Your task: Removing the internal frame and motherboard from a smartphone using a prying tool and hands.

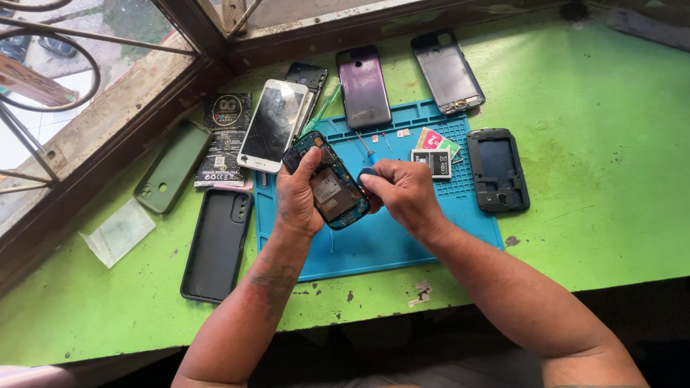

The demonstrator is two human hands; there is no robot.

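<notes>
left hand grips opened phone (tilted) | right hand fisted on screwdriver

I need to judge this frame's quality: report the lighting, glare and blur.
Head view: even daylight, soft shadows under the left hand and right hand; a pale sheen on the white cracked phone screen; window corner at upper left bright, washed out; opened phone sharp, edges of the green table slightly bowed.
</notes>
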